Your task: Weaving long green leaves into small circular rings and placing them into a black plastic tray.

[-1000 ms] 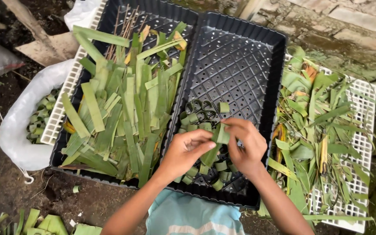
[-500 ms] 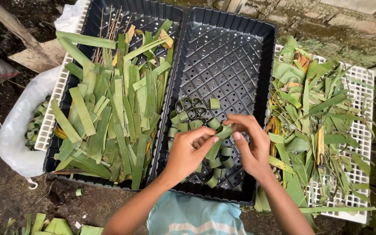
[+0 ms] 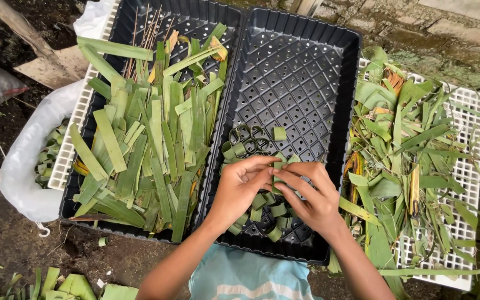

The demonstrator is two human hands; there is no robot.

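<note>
The far half of the right tray [image 3: 306, 72] is left bare, so open room is offered there above the leaf rings [image 3: 251, 145]. The near half is taken up by both hands [image 3: 240, 189] [image 3: 315, 194] (fingertips meeting over a strip). Either side is blocked by leaf strips [image 3: 151, 139] and scraps [image 3: 412, 161].

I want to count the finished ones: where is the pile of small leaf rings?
In the head view, the leaf rings lie in the near-left part of the right black tray, under and around the left hand and right hand.
</note>
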